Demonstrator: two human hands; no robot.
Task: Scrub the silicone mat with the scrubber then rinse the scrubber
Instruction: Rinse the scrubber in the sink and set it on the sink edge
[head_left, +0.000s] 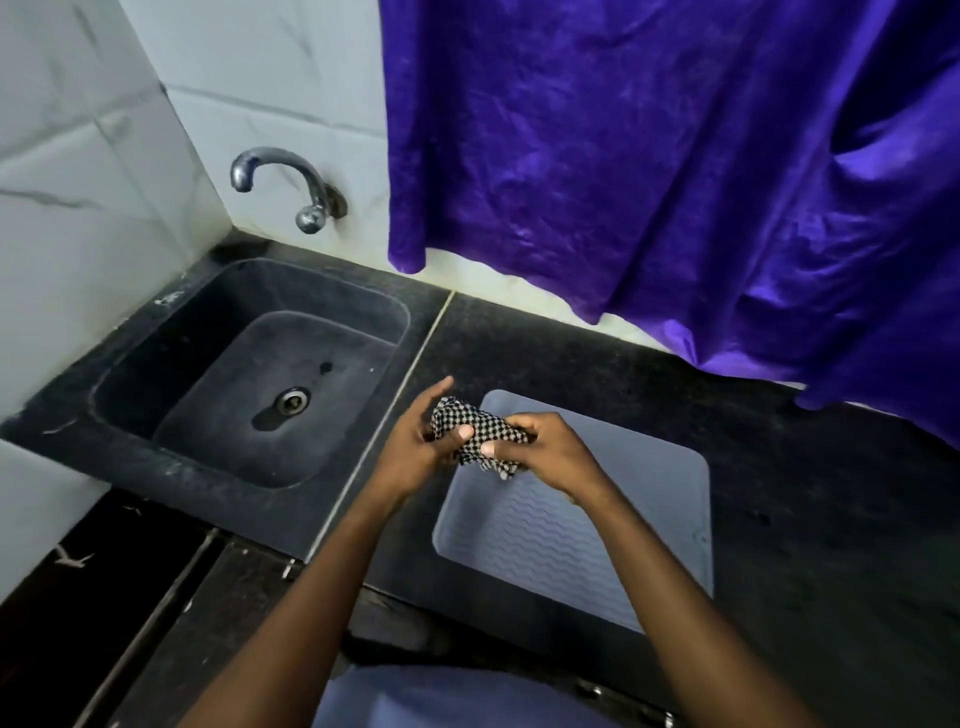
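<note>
Counter with sink under tiles

Black-and-white checked scrubber was bunched between both hands, above the near-left corner of the flat grey ridged silicone mat.

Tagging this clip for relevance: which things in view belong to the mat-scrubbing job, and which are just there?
In the job: black-and-white checked mesh scrubber, pinched by left hand and right hand; grey ribbed silicone mat; chrome wall tap and black stone sink, for rinsing.
Just there: purple crinkled curtain; white tiled wall; black speckled counter.
</note>
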